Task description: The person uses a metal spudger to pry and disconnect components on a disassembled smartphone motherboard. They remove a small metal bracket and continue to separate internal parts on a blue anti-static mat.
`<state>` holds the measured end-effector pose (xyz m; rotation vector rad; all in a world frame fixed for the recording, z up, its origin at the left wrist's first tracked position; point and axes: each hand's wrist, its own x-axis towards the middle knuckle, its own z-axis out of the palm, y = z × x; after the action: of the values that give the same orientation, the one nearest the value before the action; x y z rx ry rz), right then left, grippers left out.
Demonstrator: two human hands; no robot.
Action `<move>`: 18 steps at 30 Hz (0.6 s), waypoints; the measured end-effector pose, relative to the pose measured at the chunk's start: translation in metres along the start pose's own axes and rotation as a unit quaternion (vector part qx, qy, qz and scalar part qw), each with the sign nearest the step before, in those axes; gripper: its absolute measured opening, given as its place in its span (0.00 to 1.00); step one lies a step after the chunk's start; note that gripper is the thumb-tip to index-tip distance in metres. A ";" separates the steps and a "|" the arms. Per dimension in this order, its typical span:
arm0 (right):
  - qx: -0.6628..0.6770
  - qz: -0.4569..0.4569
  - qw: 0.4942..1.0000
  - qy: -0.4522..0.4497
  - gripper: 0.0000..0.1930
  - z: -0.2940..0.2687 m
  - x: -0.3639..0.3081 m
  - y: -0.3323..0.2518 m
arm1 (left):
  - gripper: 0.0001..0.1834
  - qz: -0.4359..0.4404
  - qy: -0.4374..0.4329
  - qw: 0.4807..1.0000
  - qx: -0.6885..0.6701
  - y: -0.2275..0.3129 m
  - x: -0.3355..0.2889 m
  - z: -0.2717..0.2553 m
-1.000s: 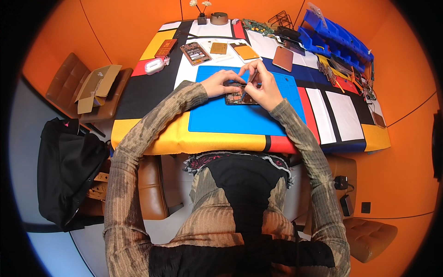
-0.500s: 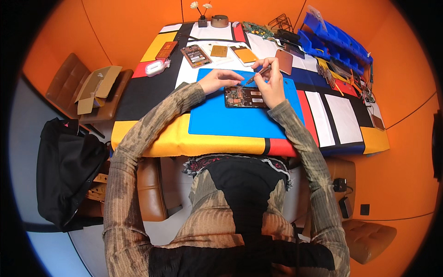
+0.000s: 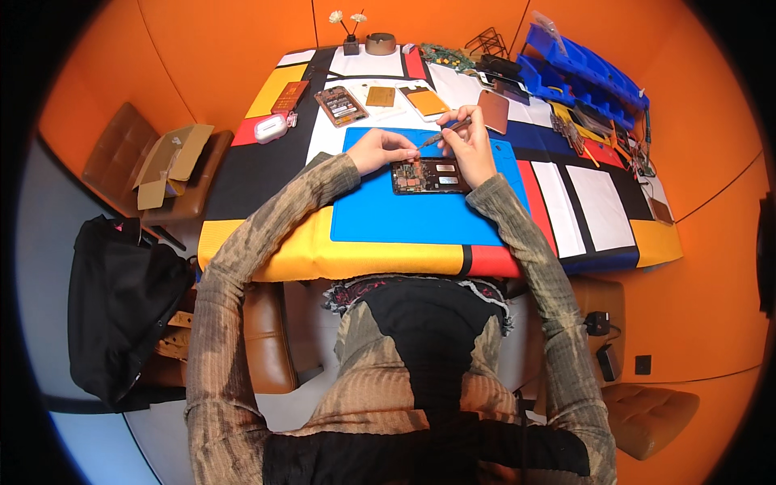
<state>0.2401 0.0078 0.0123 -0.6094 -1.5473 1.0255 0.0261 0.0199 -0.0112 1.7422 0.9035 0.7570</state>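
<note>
An opened smartphone (image 3: 427,179), its inner boards and screws bare, lies flat on a blue work mat (image 3: 380,218). My right hand (image 3: 473,149) grips a slim, dark screwdriver (image 3: 445,134), slanted down to the left above the phone's upper edge. Close to the tool's tip, my left hand (image 3: 377,151) has thumb and fingertips pinched together. Whatever sits between those fingertips is too small to make out. The right hand covers the phone's right end.
Beyond the mat lie another opened phone (image 3: 341,107), a gold card-like piece (image 3: 381,96) and a yellow-and-white panel (image 3: 425,103). A white earphone case (image 3: 271,128) is at the left. Blue parts bins (image 3: 578,77) stand at the far right, with several hand tools (image 3: 570,129) nearby.
My left fingertips have closed together and come down beside the screwdriver's tip. The screwdriver in my right hand has shifted slightly left. The phone stays on the mat.
</note>
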 end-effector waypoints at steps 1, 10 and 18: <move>0.009 -0.001 1.000 0.005 0.13 -0.001 0.001 0.001 | 0.12 -0.004 0.005 1.000 0.005 0.000 0.000 0.000; -0.023 -0.039 0.985 0.167 0.09 -0.012 0.008 0.007 | 0.10 0.080 0.090 0.969 0.217 0.017 -0.006 0.008; -0.160 -0.069 0.956 0.237 0.09 -0.019 0.012 0.024 | 0.11 0.157 0.108 0.897 0.398 0.025 0.054 -0.003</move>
<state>0.2524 0.0347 -0.0025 -0.8856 -1.3062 0.4736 0.0574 0.0611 0.0181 2.6113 1.2042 0.8662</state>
